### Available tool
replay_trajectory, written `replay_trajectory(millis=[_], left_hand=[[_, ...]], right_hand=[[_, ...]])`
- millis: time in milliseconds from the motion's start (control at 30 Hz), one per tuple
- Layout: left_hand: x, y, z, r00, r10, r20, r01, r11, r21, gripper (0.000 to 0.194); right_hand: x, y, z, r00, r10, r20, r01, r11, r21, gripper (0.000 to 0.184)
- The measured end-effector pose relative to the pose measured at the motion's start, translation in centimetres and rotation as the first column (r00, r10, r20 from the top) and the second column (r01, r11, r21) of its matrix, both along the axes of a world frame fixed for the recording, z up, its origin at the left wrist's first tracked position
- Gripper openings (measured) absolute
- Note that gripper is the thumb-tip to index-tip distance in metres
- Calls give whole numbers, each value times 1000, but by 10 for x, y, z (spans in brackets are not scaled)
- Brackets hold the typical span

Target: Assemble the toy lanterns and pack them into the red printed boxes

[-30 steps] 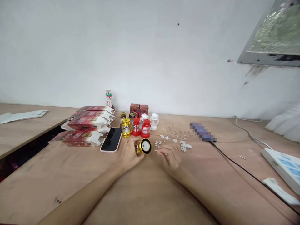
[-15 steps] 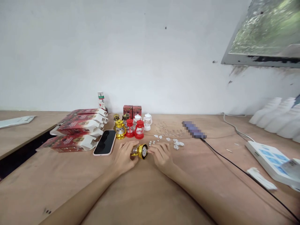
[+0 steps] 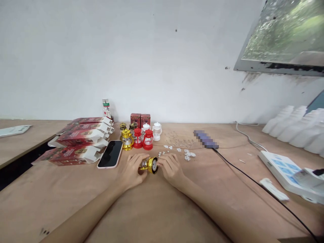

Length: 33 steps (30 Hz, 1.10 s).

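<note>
A small gold lantern lies on its side, its round white-centred base turned to the right. My left hand is closed around its clear body. At the base, my right hand is pinched on a thin white stick, mostly hidden by the fingers now. The stick's tip meets the base; how deep it goes I cannot tell. Behind the hands stand several upright lanterns: a gold one, red ones, white ones and dark ones. Small white discs lie just beyond my right fingers.
Left are a phone and open red boxes. Two closed red boxes stand behind the lanterns. White plastic pieces and thin wire parts lie right of centre. A blurred-out device trails a black cable; a power strip sits far right.
My right hand has moved left, bringing the white stick to the lantern's base. The lantern's base has turned from facing me toward the right hand. The whole view has shifted right.
</note>
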<state>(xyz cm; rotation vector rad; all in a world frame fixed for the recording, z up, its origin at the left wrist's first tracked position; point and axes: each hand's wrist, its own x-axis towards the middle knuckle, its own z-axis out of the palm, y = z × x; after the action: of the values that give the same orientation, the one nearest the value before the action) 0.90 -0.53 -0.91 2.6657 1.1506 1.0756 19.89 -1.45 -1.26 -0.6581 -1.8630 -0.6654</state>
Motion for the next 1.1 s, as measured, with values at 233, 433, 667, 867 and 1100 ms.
replay_trajectory(millis=[233, 433, 667, 867, 1100], left_hand=[[-3, 1, 0, 997, -72, -22, 73, 994, 81, 47], [-3, 0, 4, 990, -117, -79, 125, 987, 106, 47], [2, 0, 1, 998, -29, -59, 36, 991, 126, 44], [5, -1, 1, 999, -5, -35, 8, 995, 100, 46], [3, 0, -2, 999, -8, -35, 12, 993, 120, 48]], right_hand=[[7, 3, -1, 968, 251, -30, -252, 949, -191, 18], [10, 4, 2, 909, 343, -236, -410, 839, -357, 20], [30, 19, 5, 939, 205, -277, -316, 832, -456, 19], [82, 98, 35, 834, -551, -30, 297, 494, -817, 31], [86, 168, 31, 773, -613, 162, 366, 222, -904, 57]])
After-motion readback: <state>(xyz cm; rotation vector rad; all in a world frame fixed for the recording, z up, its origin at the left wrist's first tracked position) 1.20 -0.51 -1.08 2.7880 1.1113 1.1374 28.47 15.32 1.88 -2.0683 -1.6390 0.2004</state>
